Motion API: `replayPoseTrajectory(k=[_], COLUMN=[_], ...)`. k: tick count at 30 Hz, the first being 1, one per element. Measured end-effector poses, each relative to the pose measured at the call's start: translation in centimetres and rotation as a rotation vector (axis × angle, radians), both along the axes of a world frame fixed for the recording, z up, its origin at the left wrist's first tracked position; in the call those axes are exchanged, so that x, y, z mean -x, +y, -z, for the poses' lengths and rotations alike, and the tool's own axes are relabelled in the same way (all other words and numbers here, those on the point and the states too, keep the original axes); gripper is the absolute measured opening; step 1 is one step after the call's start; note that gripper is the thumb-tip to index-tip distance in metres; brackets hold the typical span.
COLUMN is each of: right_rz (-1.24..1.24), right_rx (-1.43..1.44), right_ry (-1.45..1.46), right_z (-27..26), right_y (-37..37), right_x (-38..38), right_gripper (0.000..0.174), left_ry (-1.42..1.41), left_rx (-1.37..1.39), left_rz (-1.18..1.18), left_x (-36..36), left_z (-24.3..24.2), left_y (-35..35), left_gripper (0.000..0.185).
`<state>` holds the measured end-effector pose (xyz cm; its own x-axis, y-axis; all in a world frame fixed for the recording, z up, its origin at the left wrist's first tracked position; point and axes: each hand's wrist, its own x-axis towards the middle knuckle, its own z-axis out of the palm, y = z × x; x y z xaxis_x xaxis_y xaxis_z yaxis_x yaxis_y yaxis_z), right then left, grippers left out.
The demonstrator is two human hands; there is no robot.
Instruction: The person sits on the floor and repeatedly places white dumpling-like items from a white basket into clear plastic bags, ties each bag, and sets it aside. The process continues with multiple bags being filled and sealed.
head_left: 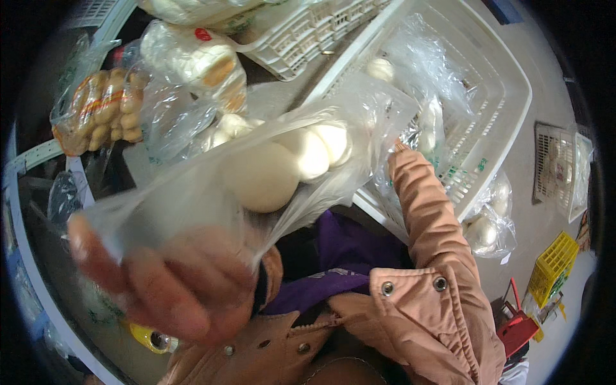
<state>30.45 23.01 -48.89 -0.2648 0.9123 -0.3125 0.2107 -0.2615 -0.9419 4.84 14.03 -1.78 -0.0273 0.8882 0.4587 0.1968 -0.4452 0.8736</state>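
Observation:
My left hand (168, 284) is large and blurred at the lower left, close to the camera. It grips one end of a clear plastic bag (183, 192) that stretches slantwise up to the right. Inside the bag lie several smooth, round, pale things (262, 178) in a row; their exact kind cannot be told. My right arm, in a pink sleeve, reaches to the bag's far end over the white crate. Only a small part of my right hand (399, 146) shows past the cuff; plastic film and the sleeve hide its fingers.
The white plastic crate (517, 91) at upper right holds crumpled clear bags and a white round thing (380, 70). Bagged pale food (192, 53) and a bag of brown oblong items (108, 106) lie upper left. A bagged white item (483, 233), yellow crate (553, 269) and red object (519, 327) stand right.

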Motion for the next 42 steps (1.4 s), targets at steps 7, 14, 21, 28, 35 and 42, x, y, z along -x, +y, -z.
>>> replayPoseTrajectory(k=[7, 14, 21, 28, 35, 42], right_rz=[0.651, 0.576, 0.346, -0.013, -0.452, -0.369], right_rx=[0.232, -0.628, -0.320, -0.573, -1.032, -0.381], right_ry=[0.512, -0.539, 0.832, 0.323, -0.143, 0.354], right_z=[-16.5, -34.1, -48.3, -46.6, -46.6, -49.3], right_y=[0.6, -5.0, -17.2, -19.2, -22.9, -22.5], right_x=[-2.5, -9.8, -4.3, 0.9, 2.7, 4.4], right_gripper=[0.045, 0.070, 0.090, 0.080, 0.056, 0.068], left_ry=[-0.374, -0.437, -0.432, -0.640, -0.523, -0.381], left_rx=[-0.087, -0.132, -0.131, 0.101, 0.272, 0.226], left_rz=[0.022, 0.277, 0.467, 0.560, 0.264, 0.398], left_x=[-0.7, -1.4, -2.6, -2.7, -0.5, 1.8], left_z=[0.3, -5.2, -9.3, -10.4, -8.2, -7.8], left_y=[0.8, -1.1, -5.5, -11.3, -13.3, -14.8], left_gripper=[0.056, 0.058, 0.058, 0.053, 0.041, 0.040])
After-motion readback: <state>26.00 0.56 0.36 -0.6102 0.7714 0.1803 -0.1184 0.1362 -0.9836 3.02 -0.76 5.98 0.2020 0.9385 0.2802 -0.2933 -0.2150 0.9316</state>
